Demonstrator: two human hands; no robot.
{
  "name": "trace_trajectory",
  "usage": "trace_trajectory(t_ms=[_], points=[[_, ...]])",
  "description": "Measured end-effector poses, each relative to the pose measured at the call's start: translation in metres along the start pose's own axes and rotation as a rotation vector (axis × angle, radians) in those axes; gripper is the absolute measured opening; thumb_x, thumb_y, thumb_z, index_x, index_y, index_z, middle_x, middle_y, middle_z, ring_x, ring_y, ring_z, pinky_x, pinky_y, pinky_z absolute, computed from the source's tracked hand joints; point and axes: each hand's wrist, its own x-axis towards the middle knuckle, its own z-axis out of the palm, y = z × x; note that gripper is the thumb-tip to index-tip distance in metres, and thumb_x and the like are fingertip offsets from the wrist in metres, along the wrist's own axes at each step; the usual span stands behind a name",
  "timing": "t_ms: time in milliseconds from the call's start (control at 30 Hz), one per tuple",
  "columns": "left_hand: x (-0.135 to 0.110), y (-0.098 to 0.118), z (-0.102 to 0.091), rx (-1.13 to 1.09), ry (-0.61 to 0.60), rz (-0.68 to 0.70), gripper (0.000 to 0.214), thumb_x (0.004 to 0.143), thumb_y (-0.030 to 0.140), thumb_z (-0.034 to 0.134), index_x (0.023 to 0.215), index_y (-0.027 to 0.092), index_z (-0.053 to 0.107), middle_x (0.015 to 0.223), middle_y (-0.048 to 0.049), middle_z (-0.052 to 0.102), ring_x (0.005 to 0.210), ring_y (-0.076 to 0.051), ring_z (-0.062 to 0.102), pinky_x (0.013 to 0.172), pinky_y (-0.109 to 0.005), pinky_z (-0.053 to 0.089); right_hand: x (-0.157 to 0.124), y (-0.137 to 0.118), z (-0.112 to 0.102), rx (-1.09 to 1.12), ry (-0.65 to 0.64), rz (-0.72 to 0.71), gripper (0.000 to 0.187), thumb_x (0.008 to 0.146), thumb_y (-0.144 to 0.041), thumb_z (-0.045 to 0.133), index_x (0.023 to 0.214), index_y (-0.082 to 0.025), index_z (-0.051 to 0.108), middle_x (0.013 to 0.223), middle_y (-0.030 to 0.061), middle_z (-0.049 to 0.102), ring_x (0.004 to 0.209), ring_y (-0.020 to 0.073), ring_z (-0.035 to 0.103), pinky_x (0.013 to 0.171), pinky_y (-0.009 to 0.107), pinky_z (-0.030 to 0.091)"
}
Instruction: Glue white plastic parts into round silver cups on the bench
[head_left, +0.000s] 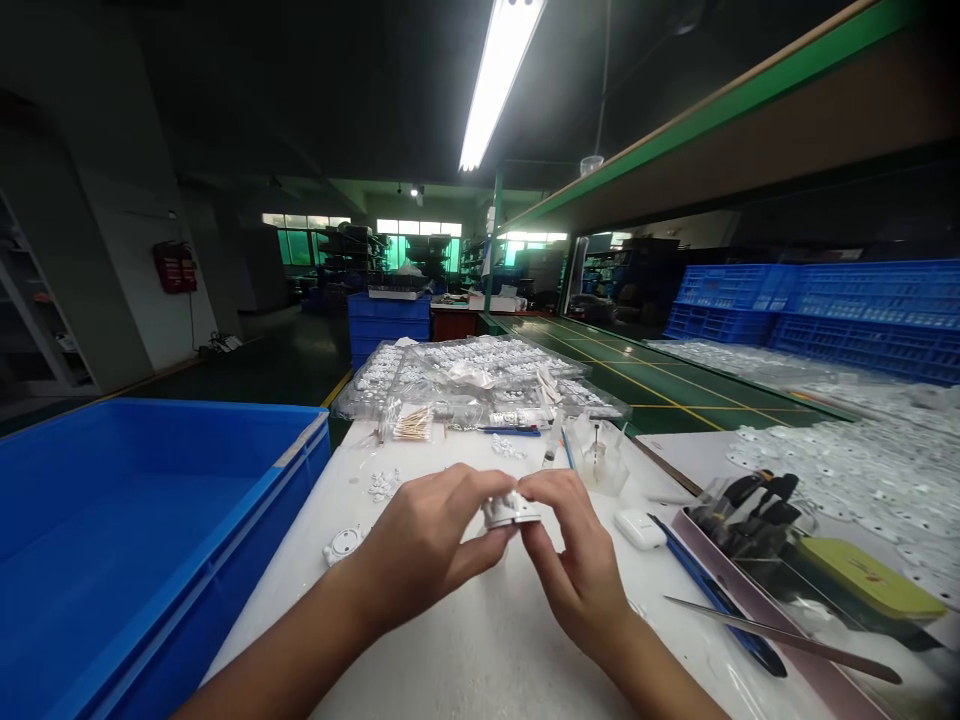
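Above the white worktable [480,650], a small white plastic part [511,510] with a flat base and a raised top is pinched between both hands. My left hand [435,525] grips its left side with thumb and fingers. On the opposite side, my right hand [570,550] holds it between thumb and index finger. Fingertips cover parts of its edges and top. A round white piece [345,543] lies on the table beside my left wrist. Farther forward are small white pieces [385,485] in a loose pile and another little group [507,447].
To the left stands a large blue bin [187,480]. Cotton swabs [413,423], a syringe [551,445] and a clear cup [598,455] sit toward the back. Bagged trays of white parts [480,365] lie beyond. At right are a white case [640,529], tweezers [787,635] and a pink tray [750,580].
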Motion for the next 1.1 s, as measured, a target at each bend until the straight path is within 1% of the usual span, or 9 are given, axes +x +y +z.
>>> trace_trajectory(t_ms=[100, 167, 233, 333, 467, 667, 833, 967, 1100], points=[[0.007, -0.006, -0.013, -0.145, 0.006, -0.199, 0.035, 0.088, 0.03, 0.056, 0.122, 0.026, 0.048, 0.119, -0.0045, 0.058, 0.1, -0.019, 0.056, 0.08, -0.027, 0.045, -0.001, 0.001, -0.001, 0.058, 0.19, 0.175, 0.013, 0.095, -0.025, 0.043, 0.101, -0.022, 0.054, 0.089, 0.0048, 0.056, 0.083, 0.0196, 0.053, 0.072, 0.033, 0.043], [0.01, -0.018, -0.015, -0.132, 0.048, -0.426, 0.031, 0.091, 0.035, 0.049, 0.121, 0.027, 0.049, 0.121, -0.0039, 0.057, 0.101, -0.02, 0.055, 0.076, -0.027, 0.045, 0.001, 0.005, -0.003, 0.155, 0.32, 0.342, 0.017, 0.094, -0.034, 0.045, 0.101, -0.022, 0.055, 0.091, 0.0049, 0.057, 0.084, 0.0195, 0.054, 0.074, 0.033, 0.044], [0.009, -0.033, -0.011, -0.1, -0.018, -0.612, 0.029, 0.09, 0.036, 0.048, 0.116, 0.025, 0.055, 0.118, -0.0053, 0.058, 0.101, -0.023, 0.055, 0.074, -0.029, 0.044, 0.003, 0.011, -0.005, 0.29, 0.402, 0.523, 0.023, 0.093, -0.042, 0.048, 0.098, -0.022, 0.056, 0.091, 0.0043, 0.057, 0.084, 0.0191, 0.053, 0.074, 0.031, 0.044], [0.006, -0.055, 0.003, -0.03, -0.217, -0.695, 0.02, 0.085, 0.03, 0.052, 0.098, 0.019, 0.063, 0.105, -0.0078, 0.062, 0.096, -0.025, 0.056, 0.074, -0.032, 0.042, 0.006, 0.022, -0.005, 0.454, 0.413, 0.755, 0.029, 0.088, -0.05, 0.052, 0.091, -0.022, 0.058, 0.089, 0.0034, 0.057, 0.078, 0.0177, 0.051, 0.071, 0.029, 0.043], [0.006, -0.066, 0.018, 0.023, -0.296, -0.686, 0.019, 0.084, 0.022, 0.046, 0.084, 0.017, 0.064, 0.094, -0.008, 0.064, 0.09, -0.024, 0.056, 0.072, -0.031, 0.039, 0.007, 0.024, -0.003, 0.482, 0.371, 0.865, 0.034, 0.084, -0.055, 0.055, 0.09, -0.021, 0.06, 0.09, 0.0037, 0.058, 0.077, 0.0183, 0.049, 0.068, 0.029, 0.041], [0.009, -0.072, 0.036, 0.003, -0.33, -0.745, 0.009, 0.072, 0.025, 0.066, 0.072, 0.016, 0.063, 0.082, -0.0072, 0.065, 0.079, -0.024, 0.058, 0.061, -0.029, 0.036, 0.008, 0.008, -0.005, 0.347, 0.323, 0.718, 0.034, 0.086, -0.055, 0.052, 0.092, -0.022, 0.058, 0.085, 0.0021, 0.058, 0.079, 0.0178, 0.053, 0.071, 0.028, 0.043], [0.007, -0.08, 0.041, -0.062, -0.302, -0.789, 0.009, 0.07, 0.022, 0.067, 0.068, 0.015, 0.065, 0.074, -0.0075, 0.065, 0.07, -0.023, 0.06, 0.058, -0.029, 0.04, 0.003, 0.002, -0.002, 0.187, 0.276, 0.497, 0.024, 0.093, -0.042, 0.048, 0.103, -0.022, 0.057, 0.094, 0.0049, 0.061, 0.083, 0.019, 0.056, 0.073, 0.031, 0.044], [0.006, -0.071, 0.024, -0.215, -0.244, -0.762, 0.009, 0.073, 0.023, 0.066, 0.076, 0.014, 0.068, 0.078, -0.0066, 0.068, 0.076, -0.021, 0.063, 0.068, -0.028, 0.047, 0.0, -0.002, -0.001, -0.049, 0.234, 0.195, 0.012, 0.094, -0.025, 0.045, 0.1, -0.023, 0.055, 0.09, 0.0045, 0.059, 0.083, 0.0197, 0.055, 0.071, 0.033, 0.043], [0.011, -0.047, -0.005, -0.742, -0.027, -0.719, 0.021, 0.072, 0.025, 0.075, 0.088, 0.016, 0.066, 0.088, -0.0043, 0.068, 0.083, -0.017, 0.064, 0.079, -0.026, 0.051, 0.0, -0.005, -0.002, -0.205, 0.143, -0.057, 0.019, 0.089, -0.011, 0.048, 0.105, -0.022, 0.053, 0.09, 0.005, 0.062, 0.082, 0.0207, 0.055, 0.072, 0.036, 0.041]])
